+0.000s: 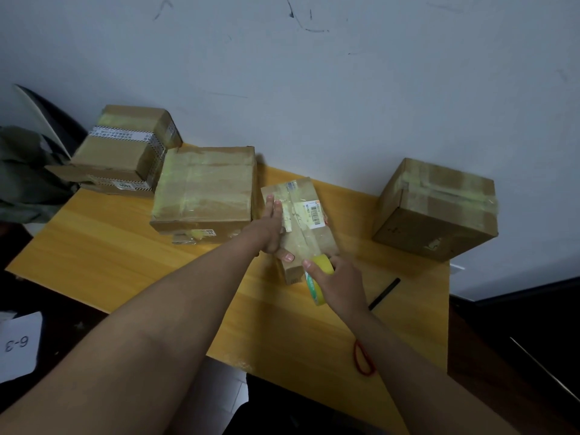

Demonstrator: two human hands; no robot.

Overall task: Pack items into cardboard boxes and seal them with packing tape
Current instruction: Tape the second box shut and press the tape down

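A small cardboard box (306,215) with a white label lies on the yellow table (125,259) near its middle. My left hand (273,227) lies flat on the box's left side, fingers straight, thumb on the near edge. My right hand (339,284) grips a yellow roll of packing tape (320,274) at the box's near end. A clear strip of tape runs from the roll up along the box's top.
A wide taped box (204,189) stands left of the small one, with a stack of taped boxes (125,152) behind it at the far left. Another taped box (436,208) sits at the right. A black pen-like stick (384,293) lies near the right edge.
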